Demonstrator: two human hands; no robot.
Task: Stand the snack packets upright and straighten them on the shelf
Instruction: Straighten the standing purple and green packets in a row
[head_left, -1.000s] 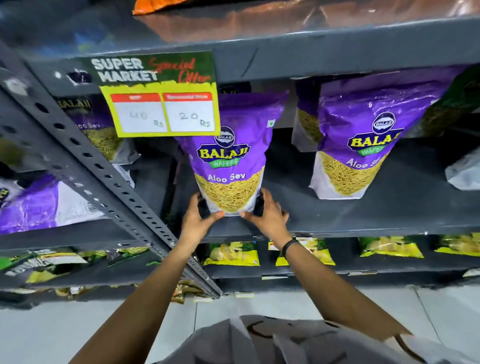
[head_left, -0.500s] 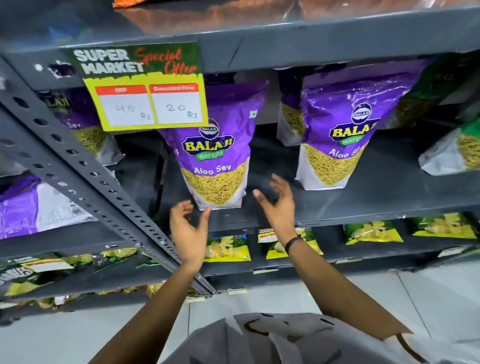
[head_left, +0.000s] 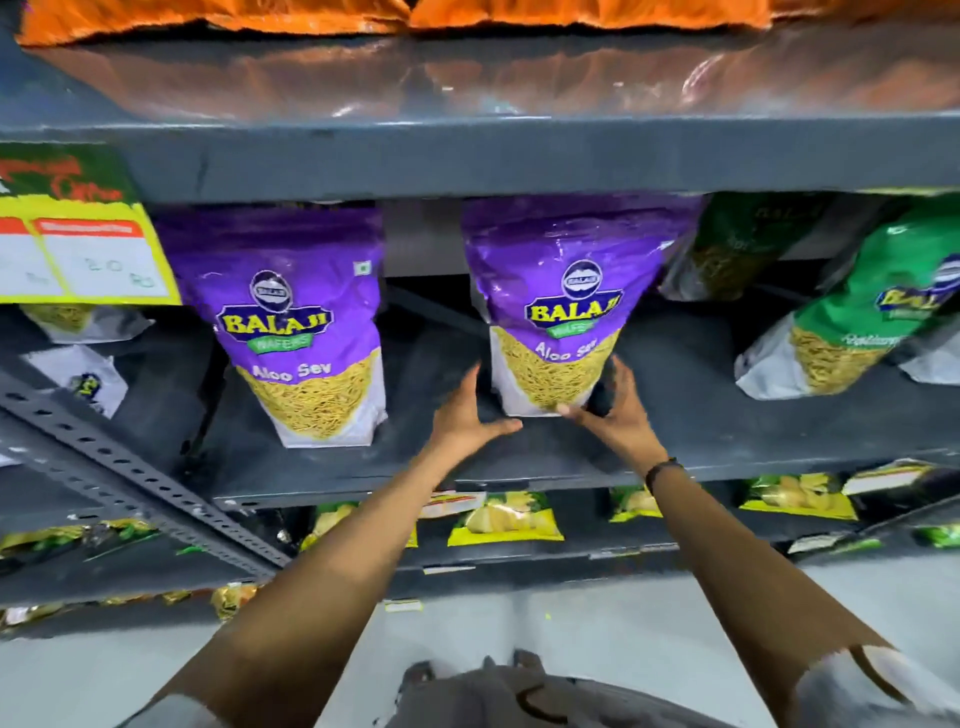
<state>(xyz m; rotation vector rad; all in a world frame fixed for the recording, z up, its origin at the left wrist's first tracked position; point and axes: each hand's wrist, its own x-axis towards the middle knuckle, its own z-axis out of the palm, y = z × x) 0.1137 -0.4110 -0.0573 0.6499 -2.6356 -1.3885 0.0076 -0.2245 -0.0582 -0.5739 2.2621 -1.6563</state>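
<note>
Hands at base of 2nd purple Aloo Sev packet (head_left: 558, 312), mid shelf (head_left: 675, 447). Left hand (head_left: 467, 415): fingers (head_left: 472, 382) spread, reaching up along packet's left bottom corner, thumb pointing under front edge; contact w/ film looks likely, can't confirm. Right hand (head_left: 618, 410): fingers curled round right bottom corner, thumb at front edge, touching. No pinch, more a two-sided cradle.

Handling, est.: light, soft film pouch w/ loose fill; crinkly, a bit slippery; contents crushable, so no squeezing mid-panel. Stands on gusset but leans slightly, top tucked under upper shelf lip. Best hold = low corners, where fingers already sit; nudge base square, then steady top.

Left of left fingers: other purple packet (head_left: 306, 338), upright, well apart. Right of right fingers: green packet (head_left: 852, 322), tilted, likely next; another green one behind, dim. Far left: yellow price card (head_left: 83, 260).

Surface under fingertips: dark grey painted steel, flat, should slide fine. Room: gaps both sides OK, headroom tight. Below wrists: lower shelf w/ yellow packets (head_left: 506, 519), pale tiled floor. Above: orange bags.
</note>
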